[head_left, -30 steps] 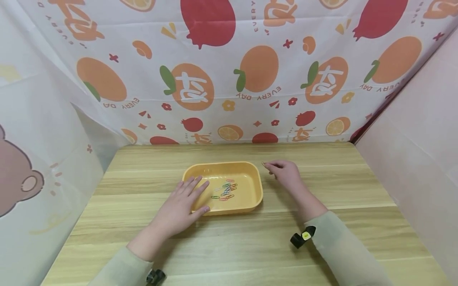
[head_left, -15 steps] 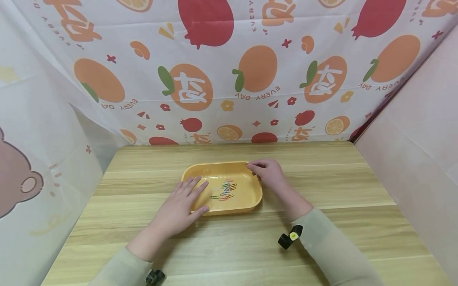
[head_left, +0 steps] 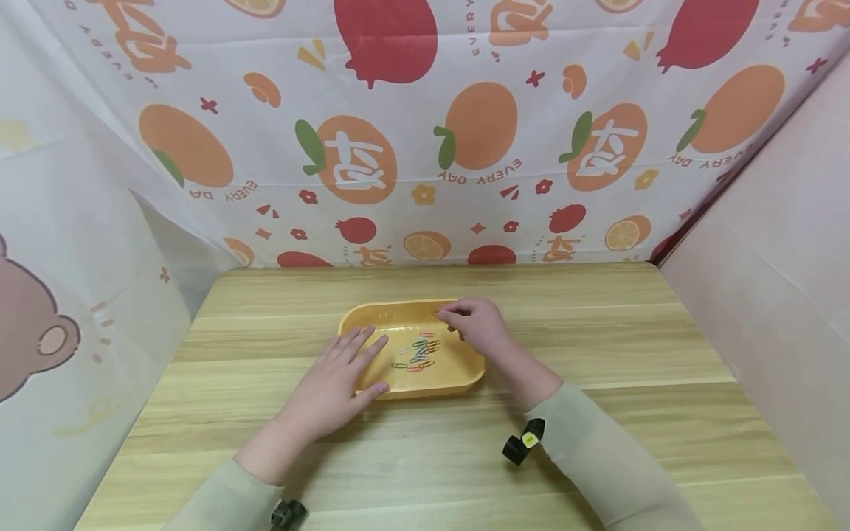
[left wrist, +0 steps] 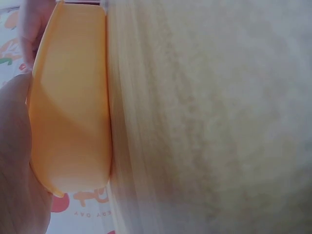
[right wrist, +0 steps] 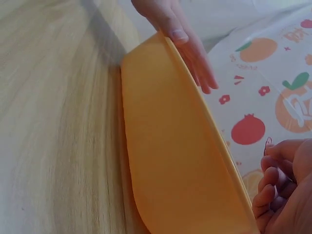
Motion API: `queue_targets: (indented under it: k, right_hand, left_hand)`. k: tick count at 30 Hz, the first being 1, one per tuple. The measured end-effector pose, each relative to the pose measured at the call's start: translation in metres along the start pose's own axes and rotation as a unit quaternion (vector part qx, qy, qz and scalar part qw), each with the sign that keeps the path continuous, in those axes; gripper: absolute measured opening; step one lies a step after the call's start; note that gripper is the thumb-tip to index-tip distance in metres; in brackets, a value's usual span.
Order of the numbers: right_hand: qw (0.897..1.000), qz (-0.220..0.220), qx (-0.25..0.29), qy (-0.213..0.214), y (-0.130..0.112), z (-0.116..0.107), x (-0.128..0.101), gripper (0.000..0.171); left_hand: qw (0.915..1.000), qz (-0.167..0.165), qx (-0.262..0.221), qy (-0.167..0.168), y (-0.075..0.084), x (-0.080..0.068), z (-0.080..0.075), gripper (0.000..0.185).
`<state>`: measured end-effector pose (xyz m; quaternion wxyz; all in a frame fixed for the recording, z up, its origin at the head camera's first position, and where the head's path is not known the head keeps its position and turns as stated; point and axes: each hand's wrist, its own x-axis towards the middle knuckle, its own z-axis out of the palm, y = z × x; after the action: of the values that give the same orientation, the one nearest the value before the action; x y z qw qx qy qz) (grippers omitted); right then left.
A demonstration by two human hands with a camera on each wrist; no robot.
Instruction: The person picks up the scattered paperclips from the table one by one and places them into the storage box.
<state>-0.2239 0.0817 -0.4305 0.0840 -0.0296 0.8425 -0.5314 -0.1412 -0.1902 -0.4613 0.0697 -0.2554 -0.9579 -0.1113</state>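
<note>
A shallow yellow tray [head_left: 352, 322] sits mid-table on the wooden top, with several coloured paper clips [head_left: 417, 355] lying loose on its floor. My left hand [head_left: 345, 372] lies flat with straight fingers over the tray's near left rim. My right hand [head_left: 443, 316] hovers over the tray's far right part, its fingertips pinched together on a small paper clip that is barely visible. In the right wrist view the tray's outer wall [right wrist: 175, 161] fills the middle, with the left hand's fingers [right wrist: 187, 46] on the far rim and my right hand's curled fingers [right wrist: 275, 190] at the lower right.
The wooden table [head_left: 631, 346] is walled in by a fruit-print cloth [head_left: 425, 147] behind, a pale cloth on the left and a pink panel [head_left: 783, 280] on the right. The left wrist view shows the tray's side [left wrist: 68, 112] and blurred table.
My right hand has moved left from the table beside the tray's far right corner to over the tray, still pinching. The left hand and tray have stayed put.
</note>
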Motion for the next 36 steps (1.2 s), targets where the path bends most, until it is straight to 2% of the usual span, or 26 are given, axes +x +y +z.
queue_targets:
  k: [4, 9, 13, 17, 21, 26, 29, 33, 36]
  right_hand:
    - [0.997, -0.035, -0.071, -0.023, -0.002, 0.009, -0.001, 0.015]
    - [0.982, -0.088, -0.162, -0.04, -0.004, 0.024, 0.002, 0.011]
    - [0.969, -0.102, -0.216, -0.066, -0.004, 0.036, 0.002, 0.011]
    - [0.954, -0.098, -0.271, -0.081, -0.003, 0.048, 0.003, 0.012]
    - [0.942, -0.09, -0.309, -0.097, -0.002, 0.06, 0.005, 0.013]
    - [0.92, -0.103, -0.363, -0.107, -0.003, 0.071, 0.008, 0.016]
    - [0.911, -0.108, -0.384, -0.108, -0.005, 0.075, 0.008, 0.018]
    - [0.903, -0.113, -0.402, -0.102, -0.007, 0.078, 0.007, 0.017]
    - [0.901, -0.114, -0.406, -0.101, -0.008, 0.078, 0.007, 0.016]
  left_hand:
    - [1.0, 0.002, -0.001, 0.0, 0.0, 0.0, 0.0, 0.077]
    - [1.0, 0.003, 0.0, 0.0, -0.001, 0.0, 0.0, 0.076]
    - [1.0, 0.003, 0.001, 0.0, -0.001, 0.0, -0.001, 0.075]
    - [0.9999, 0.008, -0.002, 0.007, 0.0, 0.0, -0.002, 0.074]
    - [0.9998, 0.013, -0.005, 0.014, 0.0, -0.002, -0.003, 0.074]
    - [0.9998, 0.012, -0.007, 0.016, 0.0, -0.002, -0.002, 0.074]
    - [0.9998, 0.012, -0.007, 0.014, 0.0, -0.001, -0.002, 0.074]
    - [0.9998, 0.011, -0.011, 0.012, 0.0, -0.001, -0.003, 0.074]
    - [0.9998, 0.01, -0.014, 0.01, 0.001, -0.001, -0.004, 0.074]
